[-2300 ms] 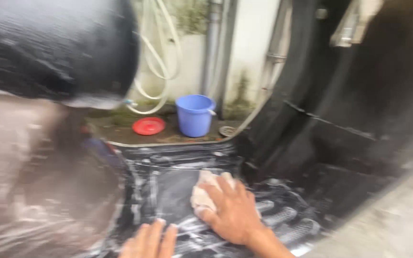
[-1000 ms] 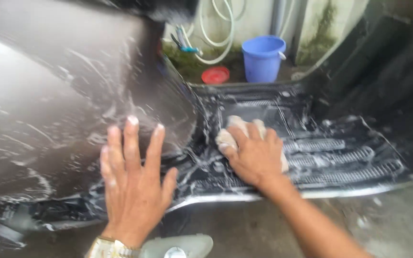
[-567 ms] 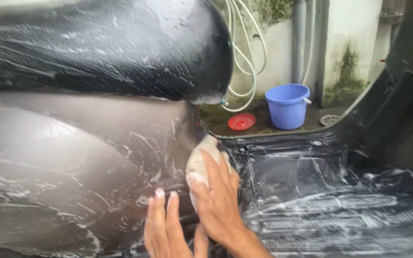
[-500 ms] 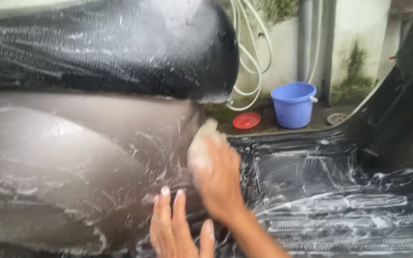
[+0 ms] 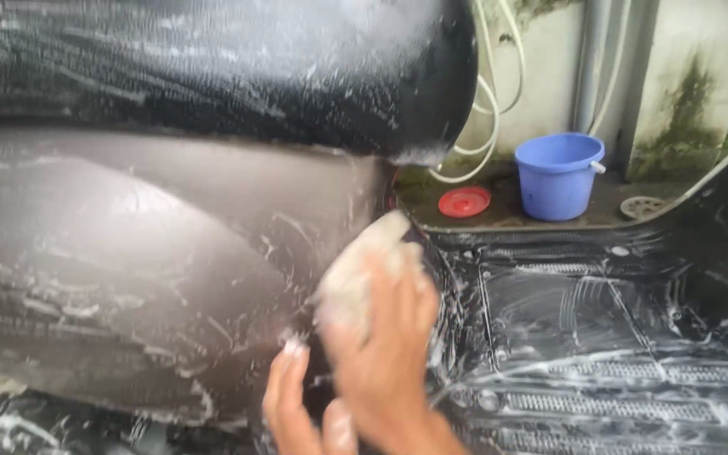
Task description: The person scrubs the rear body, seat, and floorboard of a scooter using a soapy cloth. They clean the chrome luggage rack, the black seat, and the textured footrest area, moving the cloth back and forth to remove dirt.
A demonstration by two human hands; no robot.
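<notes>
1. Hands, two, both bare, low in the centre of the view. Right hand (image 5: 389, 337) motion-blurred, its fingers curled together over one pale, soapy washing sponge (image 5: 364, 261); the sponge's top end pokes out above the fingertips.
2. Sponge pressed against the glossy dark-brown side panel of a scooter (image 5: 153, 253), close to where the panel meets the footboard.
3. Left hand (image 5: 301, 413) at the bottom edge, partly behind the right hand. Two or three fingers visible, held straight and close together, suds on the tips; it grips nothing and lies against the lower panel.
4. Brown panel streaked with white foam in thin lines; one broad curved bulge across it.
5. Black ribbed plastic footboard (image 5: 600, 337) to the right of the hands, wet and covered in soap swirls. Several rows of raised grip ridges run across its near part.
6. Black padded scooter seat (image 5: 212, 67) above the panel, one, filmed with suds; a clump of foam hangs at its front tip.
7. Beyond the footboard, on a wet concrete ledge: one round red plastic lid (image 5: 464, 202) lying flat, and one blue plastic bucket (image 5: 559, 175) standing upright just right of it, the two apart.
8. One round metal floor drain cover (image 5: 642, 205) right of the bucket.
9. Farthest: one coiled white hose (image 5: 490, 109) hanging against a stained pale wall, and one grey vertical pipe (image 5: 591, 63) beside it.
</notes>
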